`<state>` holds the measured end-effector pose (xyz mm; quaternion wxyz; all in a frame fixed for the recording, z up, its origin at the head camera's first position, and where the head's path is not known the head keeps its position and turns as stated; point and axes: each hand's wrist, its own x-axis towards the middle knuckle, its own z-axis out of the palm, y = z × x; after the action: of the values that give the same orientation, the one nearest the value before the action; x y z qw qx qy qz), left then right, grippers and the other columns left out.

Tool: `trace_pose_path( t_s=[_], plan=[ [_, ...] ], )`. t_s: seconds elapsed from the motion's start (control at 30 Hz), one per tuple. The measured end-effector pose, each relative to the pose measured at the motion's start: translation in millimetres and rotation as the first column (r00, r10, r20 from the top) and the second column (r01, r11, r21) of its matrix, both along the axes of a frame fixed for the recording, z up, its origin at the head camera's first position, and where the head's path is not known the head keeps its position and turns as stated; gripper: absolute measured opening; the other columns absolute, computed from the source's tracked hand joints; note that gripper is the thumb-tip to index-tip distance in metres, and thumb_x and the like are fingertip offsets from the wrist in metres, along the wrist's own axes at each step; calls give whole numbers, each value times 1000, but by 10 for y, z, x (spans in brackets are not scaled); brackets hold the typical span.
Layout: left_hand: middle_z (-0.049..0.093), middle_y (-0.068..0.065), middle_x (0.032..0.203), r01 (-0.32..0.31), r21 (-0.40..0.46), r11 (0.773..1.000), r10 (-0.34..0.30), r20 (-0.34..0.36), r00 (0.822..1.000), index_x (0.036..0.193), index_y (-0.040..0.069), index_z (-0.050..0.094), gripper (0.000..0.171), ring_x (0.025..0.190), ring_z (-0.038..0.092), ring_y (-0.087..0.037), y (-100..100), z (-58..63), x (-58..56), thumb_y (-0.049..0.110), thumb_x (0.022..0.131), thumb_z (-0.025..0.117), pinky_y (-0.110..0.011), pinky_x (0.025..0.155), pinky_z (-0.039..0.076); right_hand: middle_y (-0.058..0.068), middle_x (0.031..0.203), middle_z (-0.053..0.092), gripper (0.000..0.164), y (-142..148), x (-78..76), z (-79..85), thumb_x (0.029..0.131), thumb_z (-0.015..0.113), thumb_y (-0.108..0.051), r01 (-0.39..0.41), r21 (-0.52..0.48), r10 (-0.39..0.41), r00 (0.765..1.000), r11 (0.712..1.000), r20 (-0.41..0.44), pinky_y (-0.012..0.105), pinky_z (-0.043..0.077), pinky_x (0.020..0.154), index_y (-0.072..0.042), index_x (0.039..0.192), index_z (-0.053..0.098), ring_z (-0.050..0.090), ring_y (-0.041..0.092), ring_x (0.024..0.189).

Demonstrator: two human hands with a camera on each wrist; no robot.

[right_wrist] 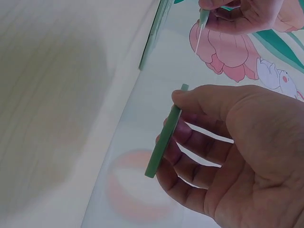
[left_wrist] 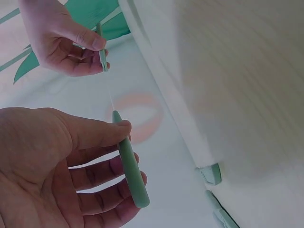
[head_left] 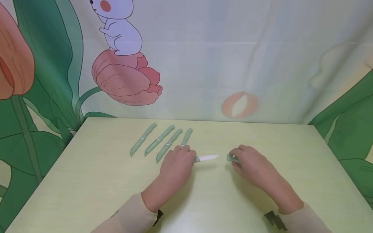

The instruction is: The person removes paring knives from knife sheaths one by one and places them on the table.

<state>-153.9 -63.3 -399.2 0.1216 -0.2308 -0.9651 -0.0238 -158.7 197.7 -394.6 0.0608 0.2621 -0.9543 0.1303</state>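
My left hand (head_left: 179,163) pinches the green handle of a small paring knife (left_wrist: 130,166) between thumb and fingers. Its bare white blade (head_left: 209,157) points right, toward my other hand. In my right hand (head_left: 253,165) is a green blade sheath (right_wrist: 164,137), held between thumb and fingertips; its near end shows at the fingers in the head view. A short gap separates the blade tip from the sheath. Both hands are above the table. Just beyond the left hand lies a green knife (head_left: 186,137), its lower part hidden behind that hand.
Left of it, several sheathed green knives lie slanted side by side, among them an outermost knife (head_left: 142,140) and an inner knife (head_left: 169,146). The pale table (head_left: 87,187) ends at a printed curtain (head_left: 198,64) with flowers and a white animal.
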Motion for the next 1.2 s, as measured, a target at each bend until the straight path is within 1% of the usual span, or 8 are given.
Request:
trace_pose_path(
  t_s=[0.1, 0.3, 0.47, 0.6, 0.73, 0.87, 1.03, 1.2],
  plan=[
    [58, -4, 80, 4, -6, 1000, -4, 4, 1000, 87, 10, 72, 12, 75, 60, -24, 44, 3, -4, 0, 91, 77, -35, 58, 51, 4, 98, 68, 23, 48, 6, 9, 91, 80, -2, 37, -7, -36, 999, 999, 24, 38, 59, 79, -2, 114, 75, 66, 21, 88],
    [57, -3, 79, 10, -10, 1000, -10, 22, 1000, 85, 10, 70, 13, 74, 59, -23, 163, 17, -12, -1, 91, 75, -33, 58, 52, 2, 97, 67, 22, 149, 19, 31, 92, 78, -5, 101, -10, -100, 994, 995, 34, 39, 59, 75, -4, 113, 75, 66, 21, 87],
    [56, -3, 79, 20, -16, 1000, -19, 47, 999, 87, 9, 70, 11, 71, 57, -21, 292, 28, -29, 1, 92, 74, -30, 57, 51, 3, 99, 69, 21, 257, 13, 28, 92, 78, -8, 149, 7, -150, 987, 989, 54, 43, 59, 76, -4, 113, 74, 67, 22, 89],
    [56, -3, 82, 11, 8, 1000, -12, 94, 995, 89, 8, 69, 8, 74, 58, -22, 409, 33, -46, 2, 93, 72, -32, 57, 51, 5, 102, 71, 20, 356, 1, 26, 94, 78, -11, 190, 16, -190, 978, 982, 85, 47, 59, 78, -4, 113, 73, 69, 25, 92],
    [56, -4, 84, -5, 46, 999, -1, 152, 988, 90, 6, 67, 7, 75, 58, -22, 531, 28, -69, 4, 95, 72, -34, 56, 52, 7, 105, 72, 20, 455, 1, 25, 96, 76, -14, 231, 6, -230, 964, 973, 132, 47, 58, 75, -4, 113, 73, 69, 26, 91],
    [56, -5, 85, -22, 96, 995, 1, 218, 976, 91, 5, 66, 9, 75, 57, -21, 645, 15, -91, 8, 96, 72, -33, 54, 51, 8, 103, 73, 21, 539, -1, 24, 97, 74, -15, 266, -1, -262, 949, 964, 175, 45, 56, 70, -2, 114, 71, 68, 25, 86],
    [56, -5, 86, -40, 146, 988, -8, 318, 948, 95, 5, 65, 13, 74, 55, -18, 797, 9, -110, 13, 98, 75, -31, 54, 50, 11, 100, 73, 24, 631, -10, 21, 97, 73, -16, 305, -1, -297, 929, 952, 219, 42, 54, 65, 1, 114, 70, 65, 22, 78],
    [56, -5, 86, -46, 161, 986, -16, 363, 932, 99, 4, 64, 17, 72, 53, -16, 973, -50, -139, 17, 99, 75, -28, 54, 48, 14, 99, 73, 29, 701, -31, 18, 99, 69, -19, 350, 2, -337, 900, 937, 276, 39, 51, 61, 4, 116, 68, 61, 20, 70]
  ],
)
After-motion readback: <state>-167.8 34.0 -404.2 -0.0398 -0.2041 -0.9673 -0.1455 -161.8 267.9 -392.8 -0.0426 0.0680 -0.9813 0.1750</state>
